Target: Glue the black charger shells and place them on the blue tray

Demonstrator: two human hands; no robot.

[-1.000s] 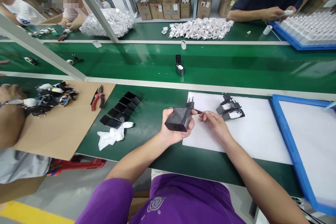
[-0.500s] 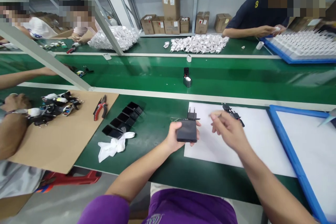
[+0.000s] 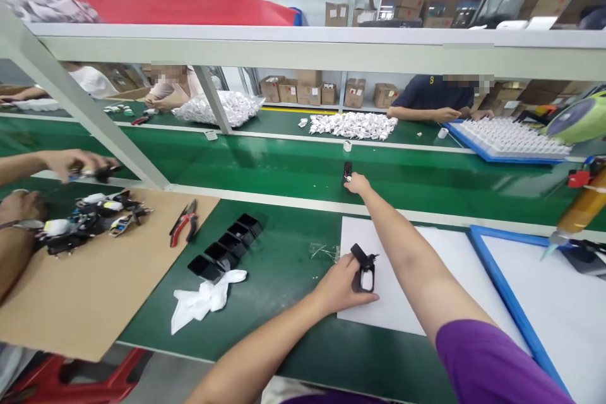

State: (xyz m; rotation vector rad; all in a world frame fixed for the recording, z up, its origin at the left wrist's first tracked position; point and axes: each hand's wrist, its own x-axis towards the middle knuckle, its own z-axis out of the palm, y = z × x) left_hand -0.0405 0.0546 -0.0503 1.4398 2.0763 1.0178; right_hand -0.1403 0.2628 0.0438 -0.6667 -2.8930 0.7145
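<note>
My left hand [image 3: 338, 287] grips a black power adapter [image 3: 367, 279] at the left edge of a white sheet [image 3: 392, 303]. The adapter's top is flipped up, and a white part shows inside the case. My right hand [image 3: 358, 184] reaches far forward over the green belt. Its fingers close on a second black power adapter [image 3: 348, 170], which also has a raised top; the fingertips are partly hidden. Several empty black cases [image 3: 231, 243] stand in a slanting row left of my left hand, beside a crumpled white cloth [image 3: 203, 300].
Red-handled pliers [image 3: 184, 224] lie on brown cardboard [image 3: 95, 303], near a co-worker's hands [image 3: 71, 164] and a pile of adapter parts [image 3: 89, 218]. A blue-framed tray [image 3: 502, 290] and an amber syringe [image 3: 577, 214] are at right. A metal shelf beam [image 3: 303, 53] crosses above the belt.
My right hand has moved forward from above the white sheet to the adapter on the belt. The adapter in my left hand has turned, so its inside now shows. My view has tilted up.
</note>
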